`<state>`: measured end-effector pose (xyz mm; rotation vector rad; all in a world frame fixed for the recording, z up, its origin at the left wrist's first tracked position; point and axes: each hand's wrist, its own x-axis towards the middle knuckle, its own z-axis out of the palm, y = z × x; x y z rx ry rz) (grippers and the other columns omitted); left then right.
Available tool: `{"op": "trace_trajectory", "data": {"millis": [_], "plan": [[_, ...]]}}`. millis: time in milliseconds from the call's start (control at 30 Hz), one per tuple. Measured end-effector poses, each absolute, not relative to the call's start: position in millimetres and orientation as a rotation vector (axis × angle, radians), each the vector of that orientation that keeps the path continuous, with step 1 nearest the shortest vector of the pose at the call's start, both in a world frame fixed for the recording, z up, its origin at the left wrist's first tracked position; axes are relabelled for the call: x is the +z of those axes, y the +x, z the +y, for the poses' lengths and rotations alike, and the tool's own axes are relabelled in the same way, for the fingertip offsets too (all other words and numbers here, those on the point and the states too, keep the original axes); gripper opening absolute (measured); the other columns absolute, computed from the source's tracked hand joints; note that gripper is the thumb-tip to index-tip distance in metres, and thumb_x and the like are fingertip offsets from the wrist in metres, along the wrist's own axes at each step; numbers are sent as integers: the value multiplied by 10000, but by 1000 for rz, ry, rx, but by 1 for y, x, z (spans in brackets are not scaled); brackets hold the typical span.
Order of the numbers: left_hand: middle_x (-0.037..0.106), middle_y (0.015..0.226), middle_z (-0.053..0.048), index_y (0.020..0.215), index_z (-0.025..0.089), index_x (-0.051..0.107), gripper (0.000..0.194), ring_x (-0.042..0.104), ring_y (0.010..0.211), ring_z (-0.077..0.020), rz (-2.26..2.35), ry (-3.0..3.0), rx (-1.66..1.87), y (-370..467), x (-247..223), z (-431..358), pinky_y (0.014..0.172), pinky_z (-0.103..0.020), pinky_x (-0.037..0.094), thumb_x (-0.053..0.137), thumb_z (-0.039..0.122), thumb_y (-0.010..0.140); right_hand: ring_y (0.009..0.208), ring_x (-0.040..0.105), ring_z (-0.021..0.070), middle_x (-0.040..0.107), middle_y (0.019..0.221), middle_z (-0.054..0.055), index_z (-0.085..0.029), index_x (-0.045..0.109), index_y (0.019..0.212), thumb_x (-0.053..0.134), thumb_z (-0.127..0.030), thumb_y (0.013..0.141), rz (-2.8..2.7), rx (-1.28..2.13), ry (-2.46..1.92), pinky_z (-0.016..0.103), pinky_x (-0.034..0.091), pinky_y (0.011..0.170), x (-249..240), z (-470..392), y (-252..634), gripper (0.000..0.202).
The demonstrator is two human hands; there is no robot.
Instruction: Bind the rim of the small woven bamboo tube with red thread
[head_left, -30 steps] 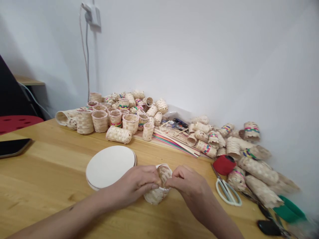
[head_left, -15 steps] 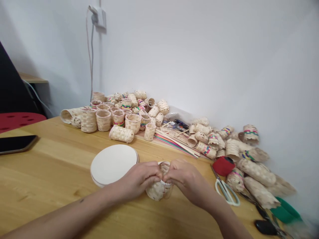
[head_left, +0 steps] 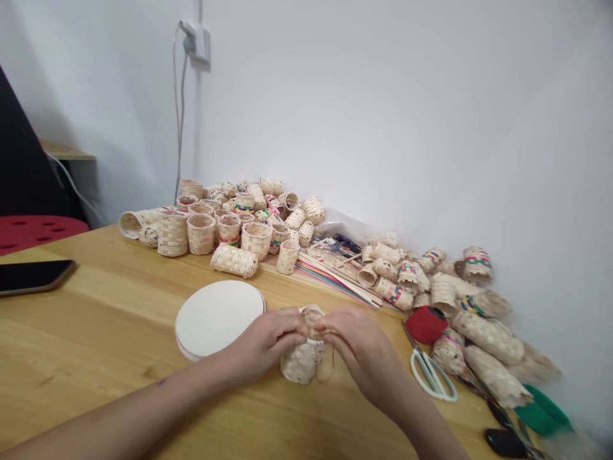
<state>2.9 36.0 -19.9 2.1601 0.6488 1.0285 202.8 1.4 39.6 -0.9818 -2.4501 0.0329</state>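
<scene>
So compared with half a second ago, the woven basket [head_left: 297, 367] sits more upright, and there's a thin loop of thread [head_left: 325, 378] showing much more clearly off its right side. The right grip [head_left: 357, 342] has come up a bit from the front rim, and its fingertips are now over the mouth.

Left grip [head_left: 274, 337] is closed, fingers and thumb pinching the rim on its left. Right one is drawn together in a tight pinch too, but I can't tell what, if anything, is between the tips. Basket's right between the two, mostly just below the fingertips, standing on the bench [head_left: 119, 319].

For room: the white disc [head_left: 220, 319] is right by the left wrist, so that side's tight. The scissors [head_left: 433, 377] and a red roll [head_left: 425, 324] are off past the right arm. Beyond the fingers there's a bare strip of wood, then the finished-looking baskets [head_left: 256, 237] and coloured strips [head_left: 330, 281]. Widest bare patch is left of the disc, toward the phone [head_left: 33, 276]. Near edge is out of view.
</scene>
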Motion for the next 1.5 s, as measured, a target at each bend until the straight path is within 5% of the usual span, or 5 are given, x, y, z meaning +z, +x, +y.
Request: {"op": "trace_trajectory", "data": {"millis": [300,433,800,1067,1500], "plan": [[557,739,-6,774,146,614,139,506,670,-138,672,2014,1048,7,-17,34,616,-222,375,521,205,859,739,532,159,656,807,35,-192,634,865,466,-219,966,-2393,-427,-809,285,405,645,13,10,194,198],[588,749,-8,786,152,645,117,529,689,-138,661,2017,1087,8,-20,35,638,-222,393,555,188,851,874,560,166,680,895,25,-221,630,899,451,-216,972,-2287,-484,-762,354,418,879,0,7,185,193],[614,757,-45,902,160,706,198,567,667,-138,899,2339,1545,0,-26,35,581,-205,409,513,120,884,591,572,111,569,596,-64,-259,522,843,375,-383,995,-1648,613,-768,324,511,830,-38,-12,173,246],[600,751,-39,902,157,690,172,565,648,-123,819,2380,1724,0,-22,32,565,-186,439,525,109,893,514,427,60,444,540,-112,-205,575,932,862,-376,581,-567,1424,-717,233,496,614,-11,2,167,485],[656,849,-50,857,179,675,207,654,775,-113,718,2491,1796,1,-19,35,686,-147,514,490,180,949,441,393,40,435,466,-111,-184,578,710,935,-349,341,-306,1492,-707,152,404,421,-7,10,157,539]]}}
